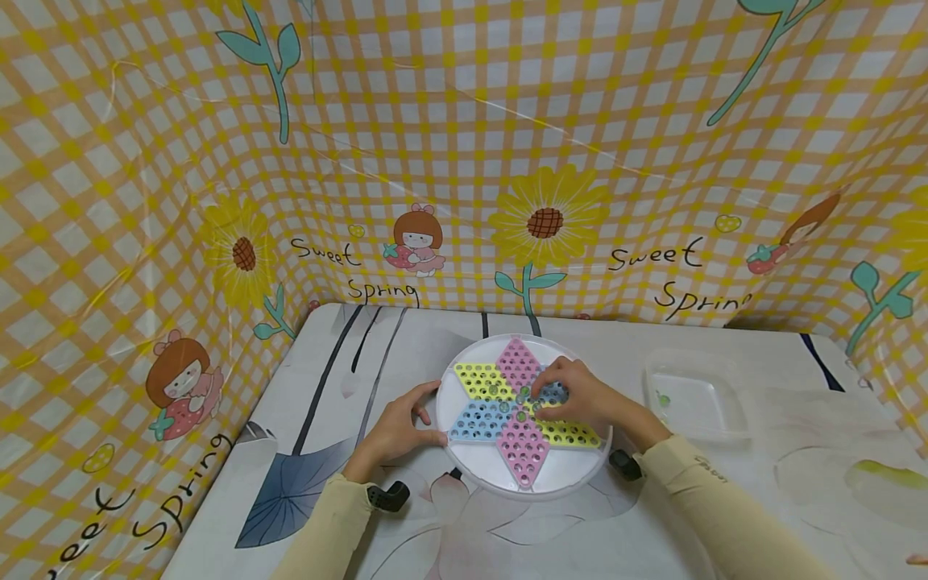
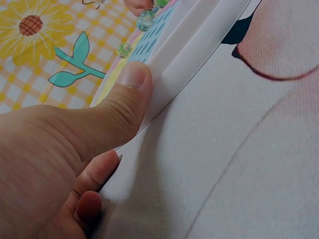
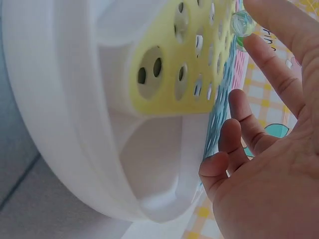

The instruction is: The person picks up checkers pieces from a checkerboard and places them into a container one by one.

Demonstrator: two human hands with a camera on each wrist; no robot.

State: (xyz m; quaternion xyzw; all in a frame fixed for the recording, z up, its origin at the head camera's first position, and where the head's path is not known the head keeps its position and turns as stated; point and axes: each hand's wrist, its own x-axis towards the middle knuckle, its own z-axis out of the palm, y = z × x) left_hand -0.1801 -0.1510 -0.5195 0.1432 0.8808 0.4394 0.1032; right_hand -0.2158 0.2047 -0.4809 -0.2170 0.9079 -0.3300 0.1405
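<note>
A round white Chinese checkers board (image 1: 474, 461) with a pink, yellow and blue star of holes lies on the table. My left hand (image 1: 397, 427) is at its left edge, thumb on the white rim (image 2: 172, 64) and index fingertip touching the rim farther back; the other fingers bend loosely beside it. Over the middle of the star, my right hand (image 1: 580, 391) pinches a clear greenish glass marble (image 3: 242, 24) between thumb and index finger, its other fingers bent and free. Several glass marbles, one of them pale green (image 1: 520, 416), sit near the star's centre.
To the right of the board stands a clear plastic container (image 1: 703, 403) with a green marble (image 1: 663, 399) inside. A checked sunflower cloth (image 1: 464, 161) hangs behind and at both sides of the table (image 1: 326, 354). Black devices are strapped at both wrists.
</note>
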